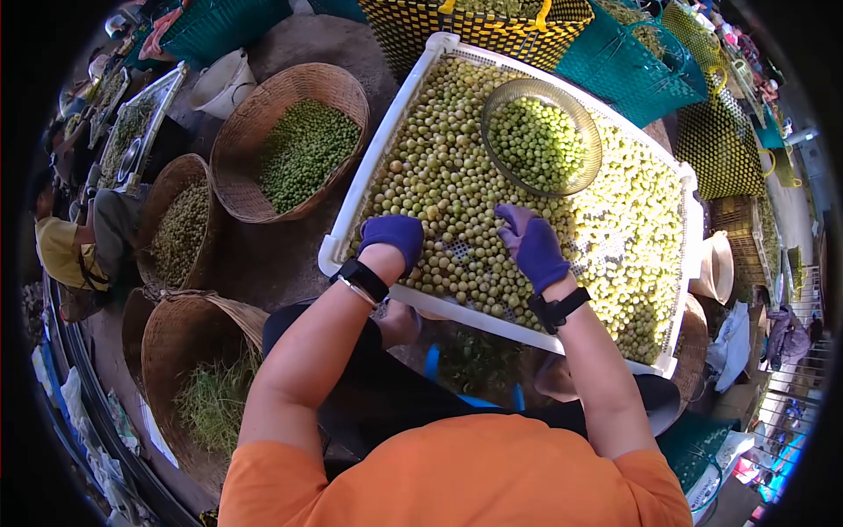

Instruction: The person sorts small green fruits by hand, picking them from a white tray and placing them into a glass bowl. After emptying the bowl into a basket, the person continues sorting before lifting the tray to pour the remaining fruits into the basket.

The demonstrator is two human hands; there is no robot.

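Observation:
A large white perforated tray point(369, 167) lies in front of me, filled with small yellow-green round fruits point(439, 176). My left hand point(392, 237), in a purple glove, rests fingers-down on the fruits near the tray's near edge. My right hand point(529, 243), also gloved in purple, pinches at the fruits a little to the right; whether it grips any fruit is hidden. A round metal sieve bowl point(542, 136) holding greener fruits sits on the pile at the far side of the tray.
To the left, a woven basket point(290, 140) holds green fruits and another point(180, 228) holds duller ones. A basket point(202, 369) with stems sits near left. Plastic woven bags point(492, 26) stand beyond the tray. A seated person point(75, 246) is at far left.

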